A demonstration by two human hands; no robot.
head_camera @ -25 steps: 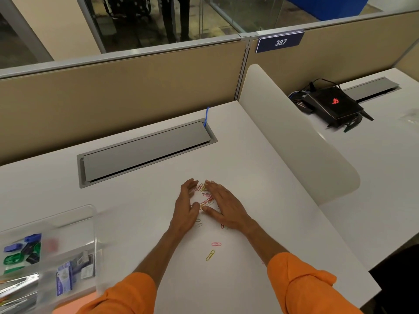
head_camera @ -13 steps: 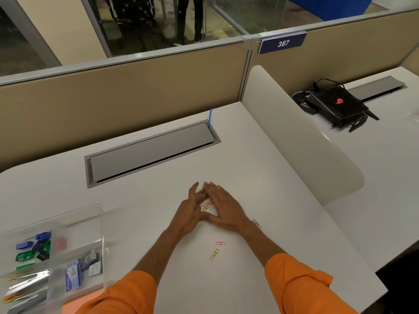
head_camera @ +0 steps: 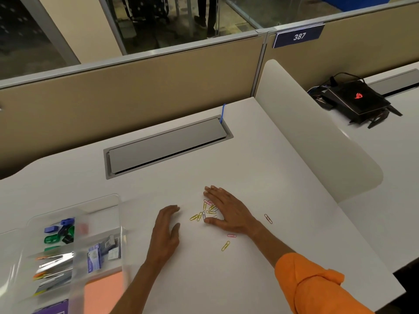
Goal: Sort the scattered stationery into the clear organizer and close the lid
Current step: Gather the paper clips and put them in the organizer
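Observation:
A small heap of coloured paper clips (head_camera: 201,213) lies on the white desk in the middle. My right hand (head_camera: 226,210) lies flat over the heap's right side, fingers straight, thumb below it. My left hand (head_camera: 166,227) rests flat on the desk a little to the left of the clips, apart from them. Three stray clips lie nearby: a pink one (head_camera: 231,235), a yellow one (head_camera: 225,245) and a dark one (head_camera: 268,218). The clear organizer (head_camera: 102,208) stands at the lower left with its lid up, holding binder clips, staples and sticky notes.
A grey cable hatch (head_camera: 167,147) is set into the desk behind the hands. A white curved divider (head_camera: 317,132) bounds the desk on the right; a black device (head_camera: 356,100) sits beyond it. Beige partitions close off the back.
My hands were cupped together around the clips; now the left hand has slid back and to the left, uncovering the heap. The right hand stays on the clips.

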